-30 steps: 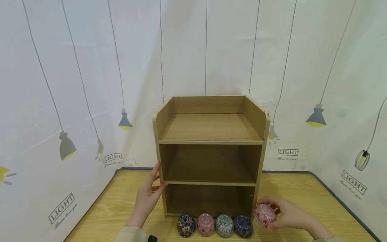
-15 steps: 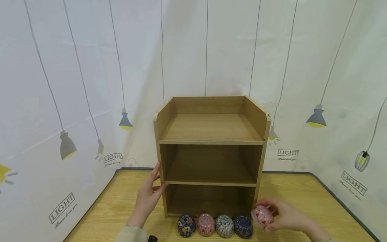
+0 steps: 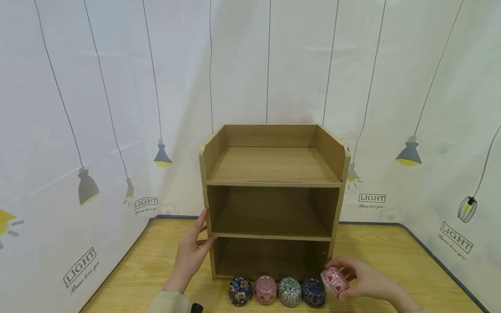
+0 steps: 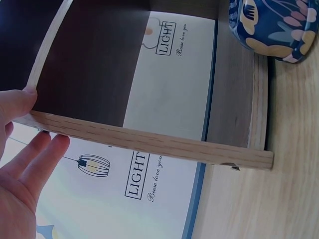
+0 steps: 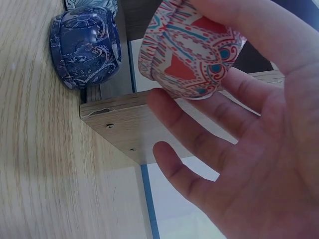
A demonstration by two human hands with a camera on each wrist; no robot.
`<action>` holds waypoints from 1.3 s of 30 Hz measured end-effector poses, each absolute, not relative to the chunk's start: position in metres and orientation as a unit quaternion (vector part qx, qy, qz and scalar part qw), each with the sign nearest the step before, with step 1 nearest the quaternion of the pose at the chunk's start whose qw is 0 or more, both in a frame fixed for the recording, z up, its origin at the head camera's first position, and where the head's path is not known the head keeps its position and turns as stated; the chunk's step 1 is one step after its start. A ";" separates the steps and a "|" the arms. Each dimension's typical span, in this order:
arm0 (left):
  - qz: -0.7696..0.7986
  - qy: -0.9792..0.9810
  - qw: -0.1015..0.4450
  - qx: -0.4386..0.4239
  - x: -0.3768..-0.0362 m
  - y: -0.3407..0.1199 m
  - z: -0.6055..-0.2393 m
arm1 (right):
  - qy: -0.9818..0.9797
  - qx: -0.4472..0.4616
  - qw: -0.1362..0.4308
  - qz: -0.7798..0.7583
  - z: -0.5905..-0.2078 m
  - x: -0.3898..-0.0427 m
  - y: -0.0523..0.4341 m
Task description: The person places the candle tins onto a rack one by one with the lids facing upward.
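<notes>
My right hand [image 3: 368, 280] holds a small round pink tin [image 3: 334, 280] with red hearts between thumb and fingers. The tin is tilted and overlaps the right end of a row of similar tins in the head view. In the right wrist view, its patterned side [image 5: 192, 52] faces the camera, beside the dark blue paisley tin [image 5: 85, 47]. My left hand [image 3: 189, 256] pinches the left side panel of a wooden shelf unit [image 3: 274, 184], thumb at the front by the middle board. Its fingers [image 4: 42, 159] lie along the panel's outer face.
Along the shelf's front base stand a navy floral tin [image 3: 240, 290], a pink tin [image 3: 265, 289], a green-and-white tin [image 3: 289, 291] and the dark blue one. Lamp-printed white sheeting [image 3: 270, 65] encloses the wooden table [image 3: 375, 243] at the back and sides.
My right hand has moved slightly left with the pink tin, which has tipped so its heart-patterned side shows more. My left hand stays on the shelf panel.
</notes>
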State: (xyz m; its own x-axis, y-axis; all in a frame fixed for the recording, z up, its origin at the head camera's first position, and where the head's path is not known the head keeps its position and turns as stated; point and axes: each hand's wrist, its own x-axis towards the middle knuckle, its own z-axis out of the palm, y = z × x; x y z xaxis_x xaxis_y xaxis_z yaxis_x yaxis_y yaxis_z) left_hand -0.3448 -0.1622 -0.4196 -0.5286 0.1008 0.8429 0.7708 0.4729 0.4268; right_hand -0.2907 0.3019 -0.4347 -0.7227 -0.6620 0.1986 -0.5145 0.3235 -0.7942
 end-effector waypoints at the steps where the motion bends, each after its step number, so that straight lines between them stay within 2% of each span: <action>1: -0.427 -0.763 0.392 -0.285 -0.345 -0.162 -0.420 | 0.811 -0.363 0.079 -0.451 -0.435 -0.291 0.301; 8: -0.430 -0.763 0.391 -0.283 -0.345 -0.163 -0.420 | 0.820 -0.373 0.046 -0.431 -0.434 -0.291 0.298; 20: -0.433 -0.771 0.379 -0.272 -0.341 -0.162 -0.418 | 0.796 -0.404 0.025 -0.451 -0.427 -0.290 0.294; 31: -0.432 -0.769 0.384 -0.274 -0.342 -0.161 -0.419 | 0.780 -0.407 0.039 -0.474 -0.420 -0.288 0.290; 39: -0.435 -0.769 0.381 -0.273 -0.341 -0.161 -0.418 | 0.795 -0.377 0.053 -0.473 -0.414 -0.286 0.286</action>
State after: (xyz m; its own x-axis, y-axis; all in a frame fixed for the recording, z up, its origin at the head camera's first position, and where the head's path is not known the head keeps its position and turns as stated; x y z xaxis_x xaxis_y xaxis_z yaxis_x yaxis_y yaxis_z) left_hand -0.3408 -0.1611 -0.4177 -0.5610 0.0870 0.8233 0.7509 0.4722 0.4617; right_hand -0.2858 0.2862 -0.4135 -0.7105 -0.6493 0.2712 -0.5483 0.2692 -0.7918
